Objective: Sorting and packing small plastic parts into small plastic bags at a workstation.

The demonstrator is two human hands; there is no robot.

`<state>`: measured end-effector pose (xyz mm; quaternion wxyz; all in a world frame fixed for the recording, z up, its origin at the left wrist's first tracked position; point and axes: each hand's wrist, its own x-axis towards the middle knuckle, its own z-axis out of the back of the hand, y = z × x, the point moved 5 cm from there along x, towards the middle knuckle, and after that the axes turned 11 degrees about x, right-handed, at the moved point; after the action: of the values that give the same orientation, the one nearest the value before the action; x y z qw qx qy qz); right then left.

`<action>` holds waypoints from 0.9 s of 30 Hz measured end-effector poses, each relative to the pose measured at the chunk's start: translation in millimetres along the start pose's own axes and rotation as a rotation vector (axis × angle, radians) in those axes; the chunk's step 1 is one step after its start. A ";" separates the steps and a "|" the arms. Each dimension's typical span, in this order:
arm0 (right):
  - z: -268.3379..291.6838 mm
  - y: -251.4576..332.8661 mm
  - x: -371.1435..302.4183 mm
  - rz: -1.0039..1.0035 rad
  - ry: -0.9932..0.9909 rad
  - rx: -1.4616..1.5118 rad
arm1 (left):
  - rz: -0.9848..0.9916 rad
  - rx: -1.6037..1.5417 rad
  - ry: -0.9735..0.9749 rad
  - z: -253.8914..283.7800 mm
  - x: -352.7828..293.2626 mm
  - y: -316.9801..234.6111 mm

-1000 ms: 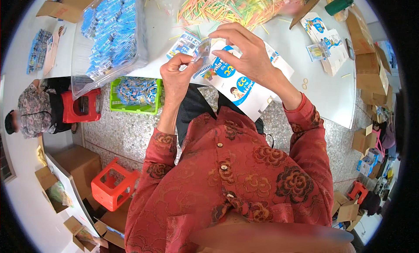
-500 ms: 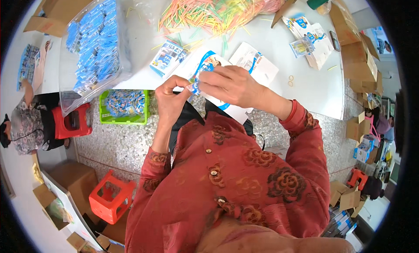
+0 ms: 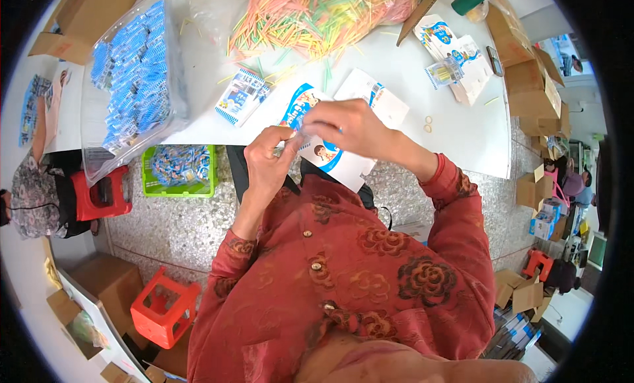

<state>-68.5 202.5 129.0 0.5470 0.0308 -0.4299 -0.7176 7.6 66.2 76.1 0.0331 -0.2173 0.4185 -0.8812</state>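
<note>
At the near table edge, my left hand pinches a small blue-and-white packet between thumb and finger. Bent over the same packet, my right hand has its fingers closed on it, slightly blurred, and they hide most of it. Beneath both hands lies a flat white-and-blue printed carton with a cartoon child on it, reaching past the table edge. A blue-and-white printed packet rests to the left. Behind my right hand is another flat white carton.
A clear tray of many blue packets stands left, above a green crate. Thin coloured sticks heap at the back. Stacked cartons, a phone and rubber bands lie right. Another person sits far left.
My right hand has turned and shifted a little over the packet, which shows less now. My left hand stays pinched. The whole view has shifted slightly, moving the table things left.
</note>
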 end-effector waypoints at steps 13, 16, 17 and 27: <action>12.1 -155.1 36.9 0.271 0.410 -0.765 | 0.217 -0.062 0.035 13.4 -11.4 29.2; 2.6 -168.2 41.5 0.456 0.450 -0.967 | 0.235 -0.085 0.043 13.7 -12.3 32.7; -0.2 -171.8 42.2 0.514 0.461 -1.070 | 0.236 -0.091 0.049 13.9 -12.3 33.6; -10.4 -185.2 47.3 0.495 0.522 -1.037 | 0.200 -0.155 0.046 9.8 -11.0 35.1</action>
<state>-222.6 164.0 22.1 0.7276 -0.1645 0.1270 -0.6538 17.3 39.0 51.2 0.0944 -0.1561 0.5054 -0.8434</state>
